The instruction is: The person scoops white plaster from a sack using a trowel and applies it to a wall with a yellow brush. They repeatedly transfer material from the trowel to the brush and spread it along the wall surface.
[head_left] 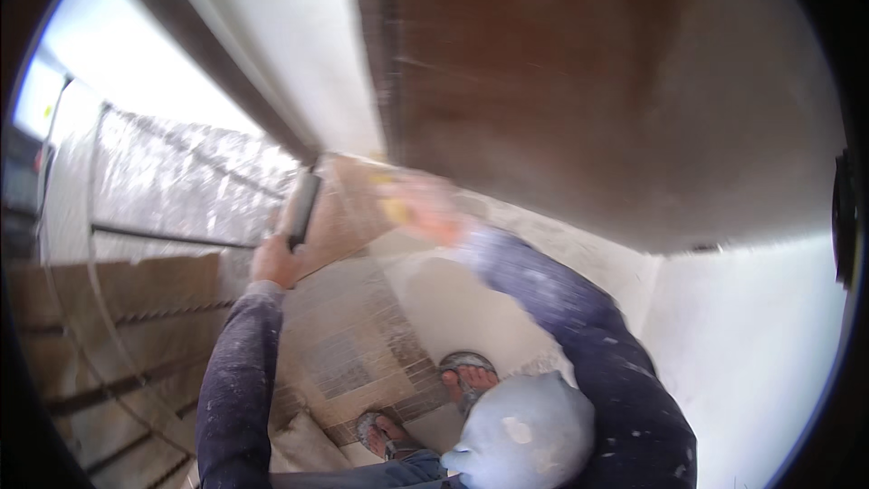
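My left hand [278, 260] is raised in front of me, closed round a narrow tool with a dark grey, straight-edged strip [306, 208]. The strip points up and away; its exact kind I cannot make out. Farther right, at the foot of the large brown panel [543, 81], my right hand [434, 210] is smeared by motion. Something small and yellow [398, 211] shows at its fingers, seemingly held, too blurred to name. Whether this hand touches the wall surface I cannot tell. Both sleeves are dark and spotted with pale splashes.
On the left stand a metal railing [172, 234], crumpled shiny sheeting [181, 163] and brown boards [154, 299]. White wall [751, 335] lies to the right. Below are a patterned, partly pale floor [353, 362], my sandalled feet [471, 376] and a rounded pale blue-white thing [534, 439].
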Demonstrator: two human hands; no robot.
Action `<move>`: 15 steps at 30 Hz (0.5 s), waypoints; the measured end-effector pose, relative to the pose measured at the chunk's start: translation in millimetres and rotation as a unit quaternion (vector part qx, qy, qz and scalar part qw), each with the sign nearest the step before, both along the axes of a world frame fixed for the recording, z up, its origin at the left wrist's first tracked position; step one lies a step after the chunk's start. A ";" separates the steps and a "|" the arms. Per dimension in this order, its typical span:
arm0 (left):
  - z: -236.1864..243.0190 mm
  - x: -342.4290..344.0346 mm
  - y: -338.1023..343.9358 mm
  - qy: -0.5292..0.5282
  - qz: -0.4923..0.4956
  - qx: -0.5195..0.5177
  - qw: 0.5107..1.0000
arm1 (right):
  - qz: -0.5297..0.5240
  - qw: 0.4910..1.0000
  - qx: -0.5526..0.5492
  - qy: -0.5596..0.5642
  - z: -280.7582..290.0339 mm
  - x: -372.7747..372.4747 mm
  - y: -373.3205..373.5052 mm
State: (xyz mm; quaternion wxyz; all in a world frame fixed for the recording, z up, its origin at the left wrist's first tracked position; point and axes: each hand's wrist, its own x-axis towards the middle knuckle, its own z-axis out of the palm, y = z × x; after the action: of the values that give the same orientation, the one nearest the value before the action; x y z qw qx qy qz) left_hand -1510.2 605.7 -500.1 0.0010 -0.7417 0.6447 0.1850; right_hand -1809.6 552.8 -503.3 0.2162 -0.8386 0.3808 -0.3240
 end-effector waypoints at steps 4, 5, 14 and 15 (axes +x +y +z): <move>-21.7 -29.3 -51.5 -0.001 0.021 -0.020 1.000 | -0.042 0.964 -0.017 0.264 -21.4 66.6 -41.7; -26.9 -35.1 -60.2 0.002 0.024 -0.026 0.999 | -0.036 0.947 -0.009 0.320 -26.3 63.1 -45.5; -73.8 -34.7 -64.5 -0.046 0.009 -0.037 0.998 | -0.186 0.834 0.144 0.499 -30.7 -260.4 138.9; -77.0 -32.9 -64.0 -0.052 0.006 -0.026 0.998 | -0.233 0.813 0.155 0.511 -21.1 -294.3 165.3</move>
State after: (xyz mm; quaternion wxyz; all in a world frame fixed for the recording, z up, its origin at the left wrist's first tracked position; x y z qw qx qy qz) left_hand -1543.1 541.7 -577.0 0.0144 -0.7539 0.6439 0.1297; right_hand -2103.9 718.1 -524.4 0.0356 -0.7249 0.6657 0.1737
